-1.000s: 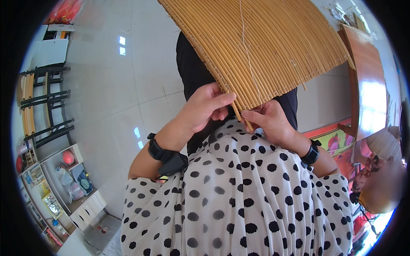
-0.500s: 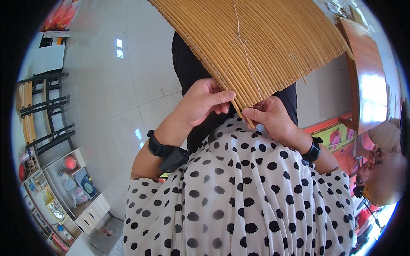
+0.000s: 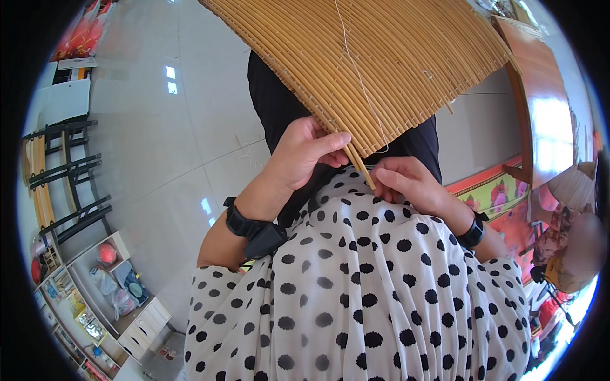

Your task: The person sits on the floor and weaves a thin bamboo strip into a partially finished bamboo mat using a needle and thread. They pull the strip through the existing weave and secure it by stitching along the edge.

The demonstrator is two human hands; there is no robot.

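A mat of thin tan reeds [image 3: 375, 63], stitched side by side, lies over my lap and stretches away from me. My left hand [image 3: 309, 151] grips its near left edge, thumb on top and fingers beneath. From that corner a loose-ended reed stick [image 3: 362, 166] juts toward my body. Beside the stick's tip, my right hand [image 3: 406, 182] has its fingers curled and thumb pressed in; whatever they hold, if anything, is hidden. A thin white thread [image 3: 359, 73] runs across the mat and loops at its near edge.
A wooden table [image 3: 546, 95] stands at the right, and another person [image 3: 562, 254] sits below it. Black-framed folding furniture [image 3: 67, 178] and a shelf unit [image 3: 121, 298] line the left. Thread scraps [image 3: 244, 149] lie on the tiled floor.
My right hand has drawn back from the mat's corner, down and slightly right, off the stick. My left hand keeps its grip. The view has shifted slightly.
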